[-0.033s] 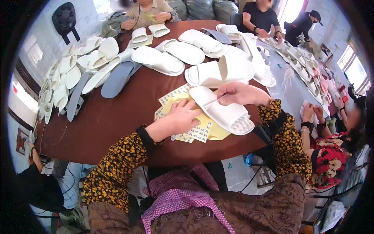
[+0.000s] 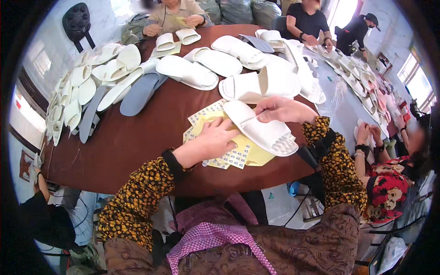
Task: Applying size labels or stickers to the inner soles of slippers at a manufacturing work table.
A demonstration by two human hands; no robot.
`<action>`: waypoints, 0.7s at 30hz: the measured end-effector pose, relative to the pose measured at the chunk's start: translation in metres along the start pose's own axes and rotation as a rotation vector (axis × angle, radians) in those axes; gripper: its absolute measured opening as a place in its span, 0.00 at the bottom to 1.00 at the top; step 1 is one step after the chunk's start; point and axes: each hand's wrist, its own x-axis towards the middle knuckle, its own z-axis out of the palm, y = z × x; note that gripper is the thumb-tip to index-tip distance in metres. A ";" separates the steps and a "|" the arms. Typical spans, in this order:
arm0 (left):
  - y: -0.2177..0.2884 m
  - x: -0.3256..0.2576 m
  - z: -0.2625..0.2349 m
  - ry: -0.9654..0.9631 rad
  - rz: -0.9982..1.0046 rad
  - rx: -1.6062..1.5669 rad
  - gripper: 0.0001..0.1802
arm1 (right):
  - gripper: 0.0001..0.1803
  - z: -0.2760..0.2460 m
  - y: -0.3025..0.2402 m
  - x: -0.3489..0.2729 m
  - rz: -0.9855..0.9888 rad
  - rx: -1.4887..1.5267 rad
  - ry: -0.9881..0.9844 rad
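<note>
A white slide slipper [image 2: 270,134] lies at a slant over yellow-backed sheets of small printed stickers [image 2: 236,158] on the brown table. My right hand [image 2: 286,110] is closed at the slipper's upper right edge, thumb on its strap and fingers curled beside it. Whether a small sticker sits between those fingertips cannot be seen. Palm down on the sheets, my left hand [image 2: 208,143] has its fingers spread, with the fingertips close to the slipper's left side. Just beyond the slipper, more white slippers [image 2: 240,87] lie on the table.
A heap of white slippers [image 2: 85,89] covers the table's left end, with grey slippers [image 2: 142,94] beside it. Across the table a person [image 2: 176,20] handles a yellow piece. At right, other people work along a pale table [image 2: 337,98] holding rows of slippers.
</note>
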 end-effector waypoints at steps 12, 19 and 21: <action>0.006 -0.004 -0.011 -0.038 0.001 -0.042 0.25 | 0.07 -0.036 0.049 0.043 0.007 0.049 0.253; 0.002 0.000 -0.011 -0.044 -0.068 -0.206 0.22 | 0.10 -0.020 0.028 0.046 -0.066 -0.208 0.310; -0.001 0.000 -0.012 0.089 -0.075 -0.266 0.22 | 0.10 -0.016 0.020 0.042 -0.066 -0.179 0.277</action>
